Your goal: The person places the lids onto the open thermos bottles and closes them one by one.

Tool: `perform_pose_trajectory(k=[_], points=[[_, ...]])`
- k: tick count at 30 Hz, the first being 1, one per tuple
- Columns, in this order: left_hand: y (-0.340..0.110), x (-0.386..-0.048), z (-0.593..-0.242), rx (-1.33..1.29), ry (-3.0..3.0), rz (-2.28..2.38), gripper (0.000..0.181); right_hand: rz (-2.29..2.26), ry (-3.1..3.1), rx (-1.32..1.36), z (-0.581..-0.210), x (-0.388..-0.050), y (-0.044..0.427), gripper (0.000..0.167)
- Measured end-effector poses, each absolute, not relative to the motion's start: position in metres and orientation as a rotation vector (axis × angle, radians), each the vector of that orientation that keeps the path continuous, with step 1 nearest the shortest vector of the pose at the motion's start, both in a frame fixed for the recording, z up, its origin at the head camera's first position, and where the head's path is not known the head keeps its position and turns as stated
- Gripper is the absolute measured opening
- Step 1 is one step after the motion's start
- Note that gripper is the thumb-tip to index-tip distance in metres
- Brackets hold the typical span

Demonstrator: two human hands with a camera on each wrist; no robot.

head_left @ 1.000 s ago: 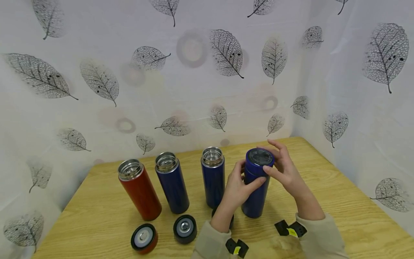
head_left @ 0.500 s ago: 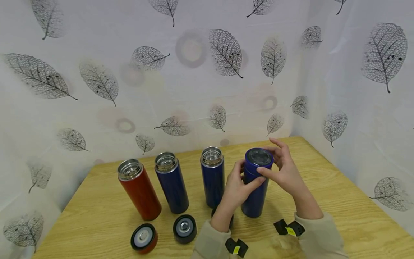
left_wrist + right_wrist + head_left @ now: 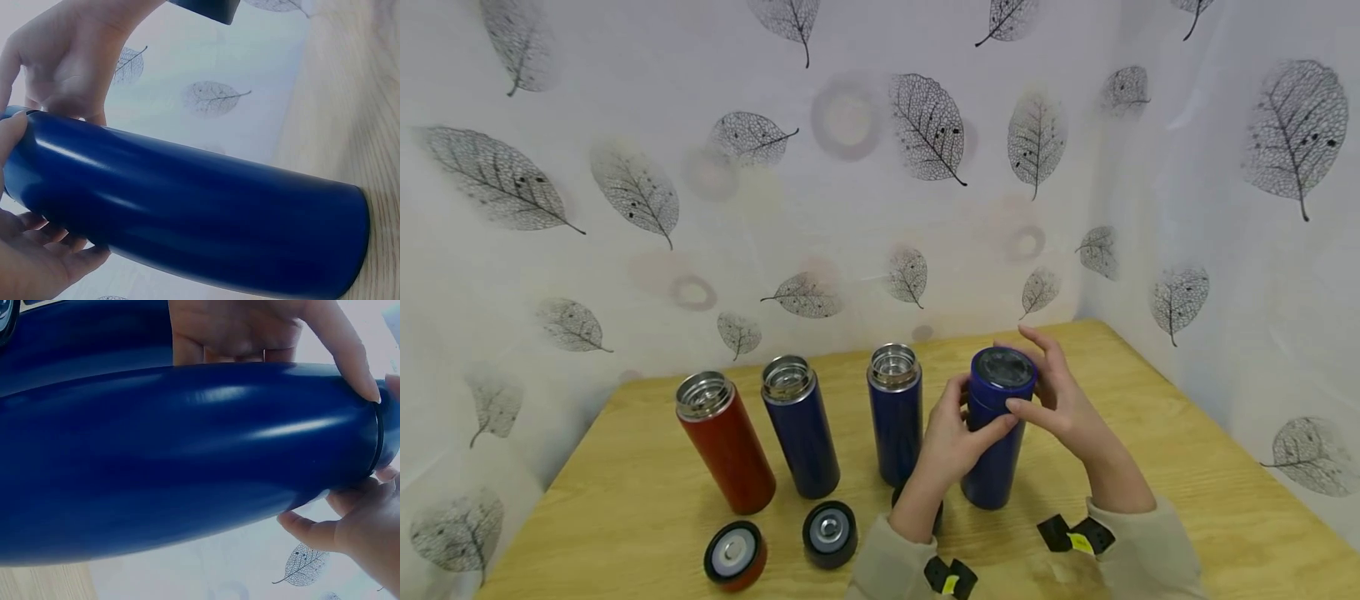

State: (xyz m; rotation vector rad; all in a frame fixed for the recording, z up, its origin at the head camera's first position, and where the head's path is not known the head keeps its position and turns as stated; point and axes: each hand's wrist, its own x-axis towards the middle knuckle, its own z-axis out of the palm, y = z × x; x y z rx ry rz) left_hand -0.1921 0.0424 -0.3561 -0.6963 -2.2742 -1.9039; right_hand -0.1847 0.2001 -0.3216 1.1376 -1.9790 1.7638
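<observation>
A dark blue thermos bottle [image 3: 996, 467] stands upright on the table at the right in the head view. Its lid [image 3: 1002, 368] sits on top, and the dark seam shows in the right wrist view. My left hand [image 3: 953, 429] grips the bottle's upper body, thumb in front. The right hand [image 3: 1066, 408] holds the lid, thumb at the front near the seam and fingers round the far side. In the left wrist view the bottle [image 3: 200, 200] spans the frame between both hands, its base on the wood.
Left of it stand a second blue bottle [image 3: 895, 425], a third [image 3: 800, 433] and a red bottle [image 3: 726, 446], all lidless. A red-sided lid [image 3: 734, 554] and a dark lid [image 3: 830, 533] lie in front. The left wrist partly hides another dark lid [image 3: 938, 518].
My right thumb slid left along the lid's front, then came back a little right and lower. The left hand keeps its grip and the bottle stays in place.
</observation>
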Motion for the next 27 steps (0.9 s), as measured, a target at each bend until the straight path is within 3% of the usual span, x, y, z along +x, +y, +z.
perform_pose_trajectory(k=[6,18,22,27], points=[[0.040,-0.189,-0.357,-0.649,-2.283,-1.912,0.058,1.745,-1.984,1.106,-0.323,-0.185,0.198,0.074],[0.038,-0.191,-0.356,-0.652,-2.263,-1.906,0.054,1.508,-2.229,0.689,-0.325,-0.186,0.187,0.081],[0.039,-0.190,-0.355,-0.708,-2.243,-1.899,0.053,1.516,-2.218,0.731,-0.324,-0.184,0.189,0.079],[0.042,-0.189,-0.353,-0.700,-2.255,-1.918,0.056,1.608,-2.075,0.965,-0.324,-0.182,0.195,0.071]])
